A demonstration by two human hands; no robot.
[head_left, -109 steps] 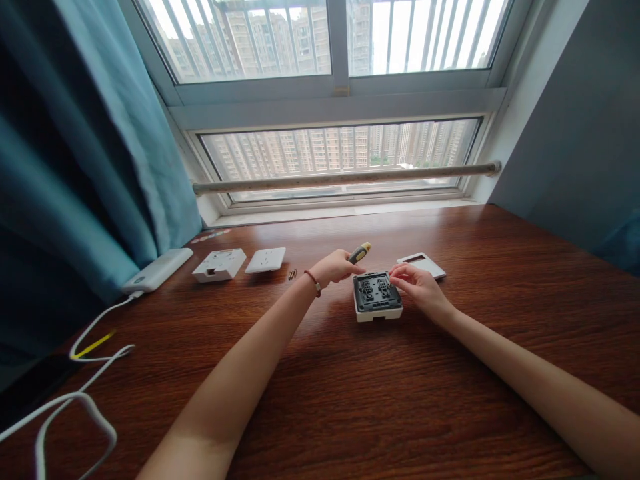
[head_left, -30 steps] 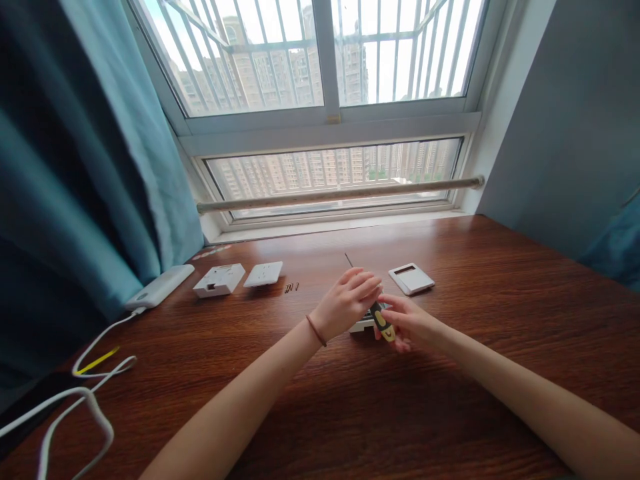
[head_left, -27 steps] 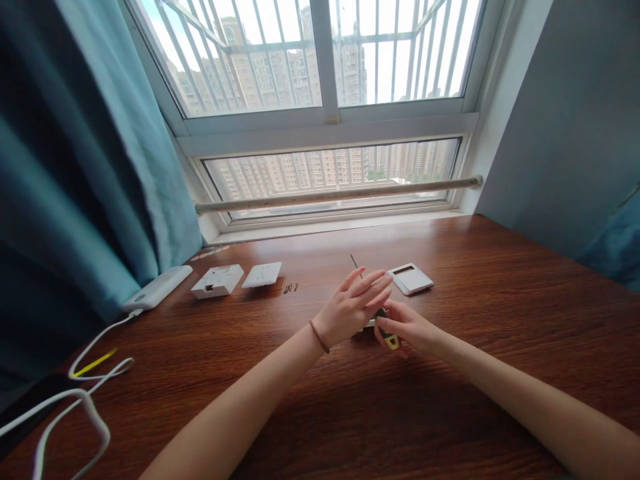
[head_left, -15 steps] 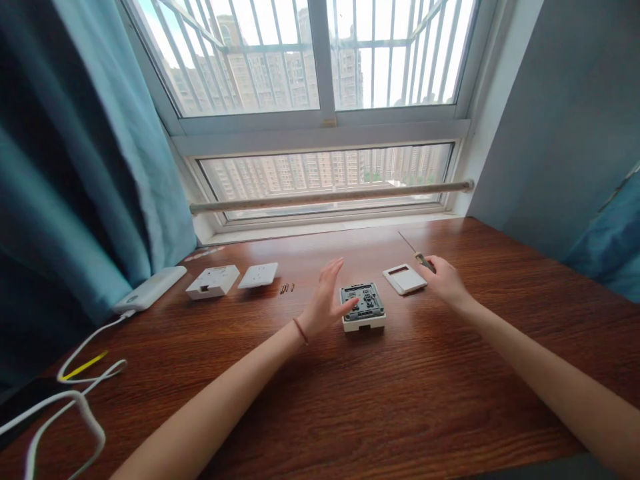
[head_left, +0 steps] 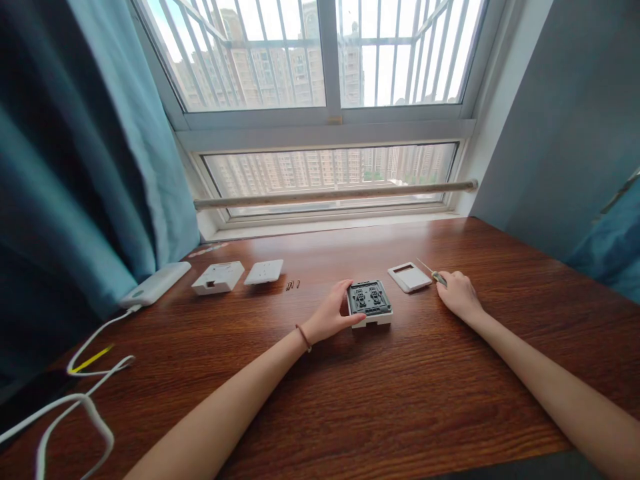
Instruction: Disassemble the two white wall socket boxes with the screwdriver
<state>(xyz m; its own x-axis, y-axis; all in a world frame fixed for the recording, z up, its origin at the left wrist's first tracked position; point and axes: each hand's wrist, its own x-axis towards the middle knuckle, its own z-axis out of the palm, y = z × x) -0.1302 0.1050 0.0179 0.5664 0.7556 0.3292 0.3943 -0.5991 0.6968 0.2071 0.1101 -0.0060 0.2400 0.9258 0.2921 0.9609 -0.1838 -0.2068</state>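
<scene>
A square switch module (head_left: 371, 302), dark grey inside a white base, lies face up on the wooden table (head_left: 350, 400). My left hand (head_left: 331, 315) grips its left side with thumb and fingers. My right hand (head_left: 459, 295) rests on the table further right, closed around a screwdriver (head_left: 433, 273) whose thin shaft points back and left, lying low over the table. A white frame plate (head_left: 409, 277) lies between the module and my right hand.
At the back left lie a white socket box (head_left: 219, 277), a white cover plate (head_left: 265, 272) and a few small screws (head_left: 293, 285). A white power bank (head_left: 156, 285) with white cables (head_left: 75, 393) sits by the blue curtain (head_left: 75, 167). A window runs behind the table.
The screwdriver passed from my left hand to my right, which carried it out right and lowered it to the table. My left hand, open a moment ago, has closed on the module's left side.
</scene>
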